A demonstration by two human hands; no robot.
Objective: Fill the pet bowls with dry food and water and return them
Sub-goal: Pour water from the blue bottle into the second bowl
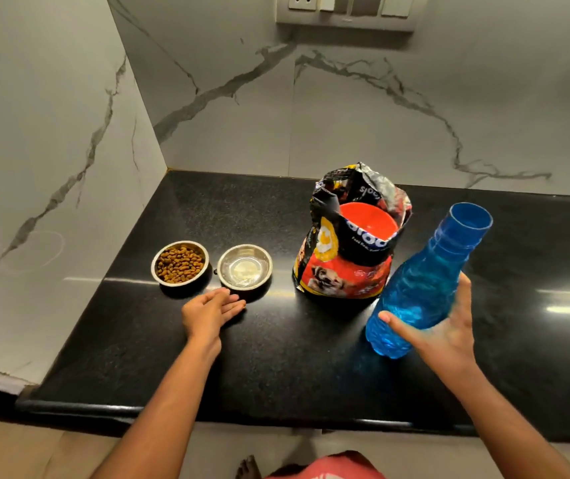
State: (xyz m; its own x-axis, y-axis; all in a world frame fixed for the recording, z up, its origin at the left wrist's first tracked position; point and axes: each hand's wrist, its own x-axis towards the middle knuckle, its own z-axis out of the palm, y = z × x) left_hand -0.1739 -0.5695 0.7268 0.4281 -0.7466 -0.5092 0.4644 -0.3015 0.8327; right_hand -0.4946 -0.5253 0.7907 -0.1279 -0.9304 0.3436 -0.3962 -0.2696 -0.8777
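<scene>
Two steel pet bowls stand side by side on the black countertop (276, 357). The left bowl (179, 263) is full of brown dry food. The right bowl (244, 267) holds no kibble; its bottom shines. My left hand (211, 311) rests open on the counter just in front of the right bowl, fingers pointing right. My right hand (444, 328) grips a blue plastic water bottle (425, 281) by its lower half, uncapped and tilted with the mouth up and to the right. The open pet food bag (349, 243) stands between, with a red scoop bowl (370, 223) inside its mouth.
Marble walls close the counter on the left and at the back, meeting in a corner behind the bowls. A switch panel (345, 10) sits high on the back wall. The counter's front edge runs near my body; my foot shows on the floor below.
</scene>
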